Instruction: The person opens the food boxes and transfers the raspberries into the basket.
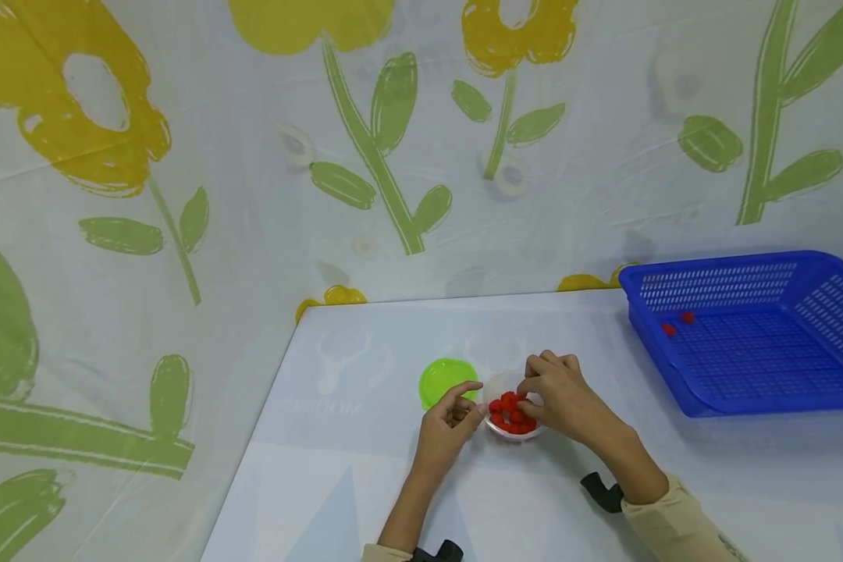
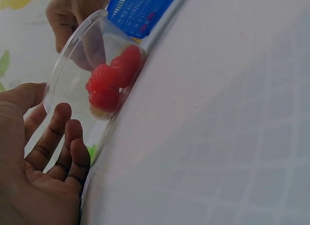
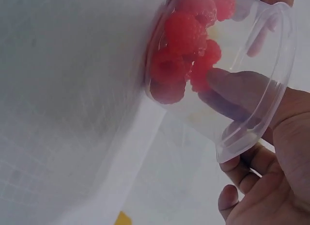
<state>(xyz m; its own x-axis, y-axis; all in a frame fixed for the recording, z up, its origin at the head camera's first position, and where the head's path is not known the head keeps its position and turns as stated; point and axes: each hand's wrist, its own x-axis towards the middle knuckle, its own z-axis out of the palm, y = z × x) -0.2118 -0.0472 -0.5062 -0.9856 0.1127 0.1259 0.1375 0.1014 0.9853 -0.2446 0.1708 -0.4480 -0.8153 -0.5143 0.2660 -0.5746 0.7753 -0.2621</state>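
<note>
A clear plastic cup [image 1: 497,384] stands on the white table with several red raspberries [image 1: 509,417] in its bottom. From the right, my right hand [image 1: 564,396] reaches inside. Its thumb [image 3: 237,84] lies against a raspberry [image 3: 206,67] in the right wrist view, and the fingers seem to pinch that berry, partly hidden. My left hand [image 1: 444,431] is at the cup's left side. In the left wrist view its thumb [image 2: 26,95] touches the rim, while the other fingers are loosely bent beside the wall.
A bright green round lid [image 1: 441,380] lies just behind and left of the cup. At the right stands a blue mesh basket [image 1: 759,404] with two small red pieces [image 1: 687,318] at its left end. Behind the table hangs a flower-patterned cloth [image 1: 253,156].
</note>
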